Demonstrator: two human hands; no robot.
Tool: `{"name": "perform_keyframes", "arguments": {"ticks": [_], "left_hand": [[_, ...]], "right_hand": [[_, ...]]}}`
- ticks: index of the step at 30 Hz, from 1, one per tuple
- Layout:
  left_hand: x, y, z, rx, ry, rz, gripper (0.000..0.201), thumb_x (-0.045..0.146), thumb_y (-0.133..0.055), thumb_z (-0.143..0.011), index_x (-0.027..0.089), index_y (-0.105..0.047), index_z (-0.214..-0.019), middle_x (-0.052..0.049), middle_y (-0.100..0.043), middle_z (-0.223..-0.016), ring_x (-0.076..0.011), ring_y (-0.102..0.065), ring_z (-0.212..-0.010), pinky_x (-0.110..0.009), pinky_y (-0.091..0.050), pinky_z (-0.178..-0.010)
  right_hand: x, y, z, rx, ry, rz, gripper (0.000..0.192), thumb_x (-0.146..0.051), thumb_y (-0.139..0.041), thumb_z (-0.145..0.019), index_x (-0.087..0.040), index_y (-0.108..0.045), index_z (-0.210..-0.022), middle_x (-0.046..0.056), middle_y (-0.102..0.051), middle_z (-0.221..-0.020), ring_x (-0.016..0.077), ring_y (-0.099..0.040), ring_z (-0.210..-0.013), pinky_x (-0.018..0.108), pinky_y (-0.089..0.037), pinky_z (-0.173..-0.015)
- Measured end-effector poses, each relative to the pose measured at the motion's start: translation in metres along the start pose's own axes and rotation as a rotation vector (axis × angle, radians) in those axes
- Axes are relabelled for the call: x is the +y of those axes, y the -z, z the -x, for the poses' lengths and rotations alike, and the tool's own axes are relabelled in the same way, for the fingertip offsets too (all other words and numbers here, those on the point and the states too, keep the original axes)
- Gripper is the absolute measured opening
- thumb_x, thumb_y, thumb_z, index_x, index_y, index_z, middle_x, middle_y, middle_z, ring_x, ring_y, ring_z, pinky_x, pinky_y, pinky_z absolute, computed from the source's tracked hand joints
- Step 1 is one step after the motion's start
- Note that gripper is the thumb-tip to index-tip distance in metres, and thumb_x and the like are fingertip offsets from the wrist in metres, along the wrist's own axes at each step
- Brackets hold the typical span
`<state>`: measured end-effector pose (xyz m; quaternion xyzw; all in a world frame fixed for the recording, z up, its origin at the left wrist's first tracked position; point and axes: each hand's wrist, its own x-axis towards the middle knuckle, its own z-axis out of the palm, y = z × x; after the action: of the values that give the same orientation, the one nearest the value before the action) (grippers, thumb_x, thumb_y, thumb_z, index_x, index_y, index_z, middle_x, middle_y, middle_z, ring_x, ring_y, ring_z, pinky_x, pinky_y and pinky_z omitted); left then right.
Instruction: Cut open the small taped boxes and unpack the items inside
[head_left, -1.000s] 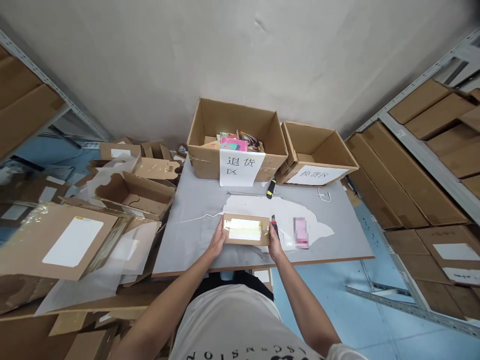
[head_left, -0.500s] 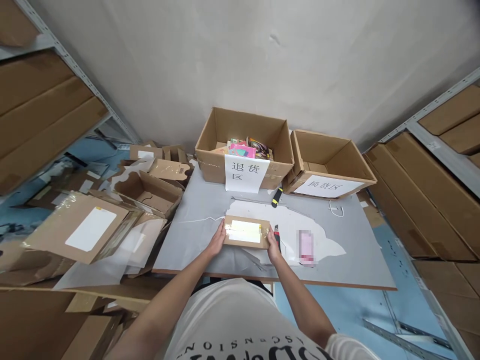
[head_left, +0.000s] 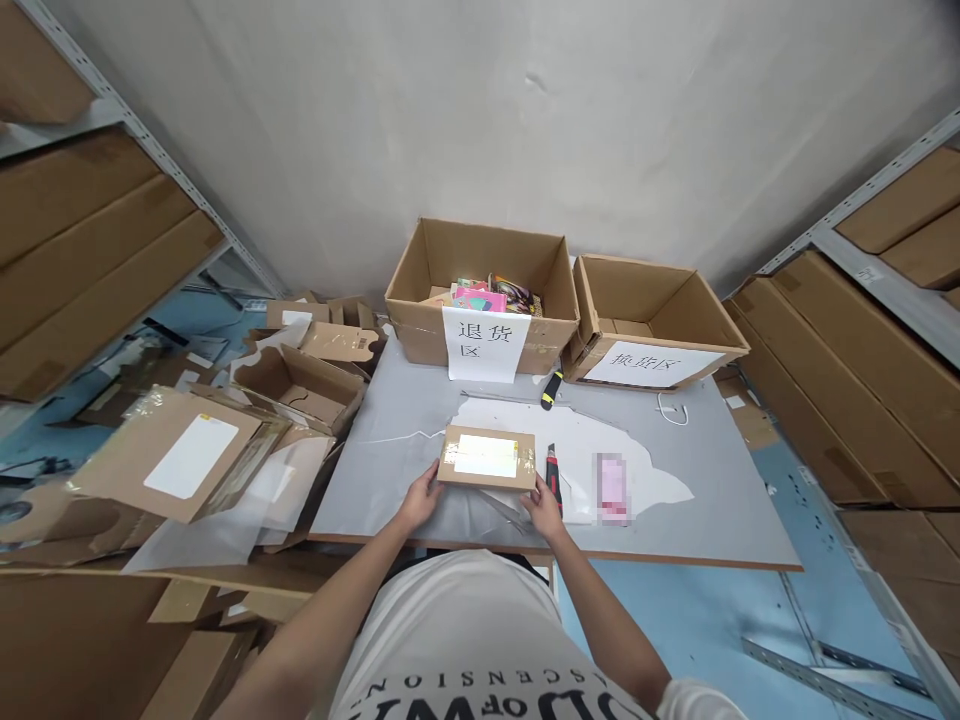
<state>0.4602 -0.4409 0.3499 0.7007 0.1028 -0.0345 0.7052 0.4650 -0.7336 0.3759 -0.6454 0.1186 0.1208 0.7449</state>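
A small flat cardboard box (head_left: 487, 480) with a white label and clear tape is in front of me over the near part of the table. My left hand (head_left: 421, 498) is closed at its lower left corner. At the lower right corner, the fingers of my right hand (head_left: 544, 508) grip the edge. Just right of the box lies a red and black utility knife (head_left: 553, 478). A yellow and black cutter (head_left: 552, 389) rests farther back. To the right is a pink item (head_left: 613, 488), blurred out, on a torn white sheet (head_left: 649, 490).
At the back of the grey table (head_left: 720, 500) stand a carton (head_left: 420, 335) with books and another open carton (head_left: 652, 372), both with paper signs. Opened boxes (head_left: 202, 440) are heaped on the left. Shelves of large cartons (head_left: 817, 380) flank both sides.
My hands have slid down from the sides of the small box to its near corners. The box has shifted slightly left and up in view, along with a small camera movement.
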Motion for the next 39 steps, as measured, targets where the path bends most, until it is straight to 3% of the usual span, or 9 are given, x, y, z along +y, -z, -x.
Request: {"name": "perform_keyframes", "arguments": {"ticks": [5, 9, 15, 21, 25, 33, 39], "left_hand": [[0.010, -0.009, -0.002, -0.037, 0.008, -0.122, 0.052, 0.038, -0.062, -0.070, 0.015, -0.062, -0.116, -0.013, -0.066, -0.116, -0.0329, -0.047, -0.126, -0.055, -0.027, -0.109], [0.014, -0.008, -0.004, -0.073, 0.009, -0.227, 0.049, 0.038, -0.058, -0.073, 0.014, -0.062, -0.115, -0.014, -0.065, -0.119, -0.0314, -0.050, -0.124, -0.049, -0.032, -0.107], [0.028, -0.001, -0.005, -0.067, -0.029, -0.201, 0.054, 0.044, -0.058, -0.074, 0.013, -0.061, -0.118, -0.014, -0.062, -0.124, -0.0307, -0.051, -0.123, -0.048, -0.036, -0.105], [0.051, 0.000, 0.001, -0.045, -0.055, -0.084, 0.070, 0.054, -0.061, -0.075, 0.012, -0.053, -0.130, -0.013, -0.054, -0.134, -0.0286, -0.050, -0.125, -0.044, -0.037, -0.107], [0.056, 0.001, 0.000, -0.014, -0.075, -0.111, 0.068, 0.055, -0.061, -0.076, 0.013, -0.055, -0.129, -0.012, -0.055, -0.133, -0.0296, -0.054, -0.121, -0.044, -0.040, -0.105], [0.046, -0.004, -0.010, 0.011, -0.036, -0.179, 0.059, 0.050, -0.066, -0.073, 0.016, -0.064, -0.120, -0.010, -0.063, -0.123, -0.0320, -0.059, -0.113, -0.045, -0.044, -0.100], [0.043, -0.012, -0.015, -0.039, 0.061, -0.072, 0.068, 0.039, -0.073, -0.065, 0.013, -0.058, -0.126, -0.013, -0.060, -0.127, -0.0317, -0.056, -0.118, -0.044, -0.045, -0.100]], "right_hand": [[-0.003, -0.005, -0.005, 0.017, 0.082, 0.142, 0.049, -0.028, -0.068, -0.066, -0.022, -0.062, -0.114, 0.008, -0.069, -0.110, 0.0272, -0.061, -0.109, 0.049, -0.036, -0.106], [-0.005, 0.000, -0.008, -0.025, 0.113, 0.415, 0.038, -0.027, -0.057, -0.074, -0.018, -0.063, -0.111, 0.009, -0.071, -0.104, 0.0252, -0.065, -0.099, 0.044, -0.046, -0.096], [-0.027, 0.001, -0.004, -0.045, 0.195, 0.590, 0.035, -0.032, -0.050, -0.082, -0.017, -0.064, -0.110, 0.010, -0.072, -0.100, 0.0239, -0.066, -0.094, 0.036, -0.049, -0.085], [-0.063, -0.001, 0.004, 0.005, 0.259, 0.743, 0.039, -0.044, -0.047, -0.086, -0.018, -0.068, -0.107, 0.007, -0.073, -0.091, 0.0222, -0.065, -0.077, 0.030, -0.048, -0.072], [-0.074, -0.002, 0.004, 0.080, 0.253, 0.822, 0.043, -0.049, -0.044, -0.087, -0.019, -0.070, -0.102, 0.007, -0.073, -0.082, 0.0210, -0.062, -0.070, 0.027, -0.044, -0.067], [-0.074, -0.005, -0.008, 0.182, 0.187, 0.986, 0.051, -0.055, -0.038, -0.089, -0.019, -0.068, -0.069, 0.005, -0.067, -0.063, 0.0182, -0.055, -0.058, 0.026, -0.034, -0.057], [-0.069, -0.008, -0.019, 0.170, 0.077, 1.017, 0.044, -0.046, -0.041, -0.090, -0.019, -0.069, -0.068, 0.008, -0.070, -0.070, 0.0218, -0.061, -0.067, 0.028, -0.038, -0.060]]}}
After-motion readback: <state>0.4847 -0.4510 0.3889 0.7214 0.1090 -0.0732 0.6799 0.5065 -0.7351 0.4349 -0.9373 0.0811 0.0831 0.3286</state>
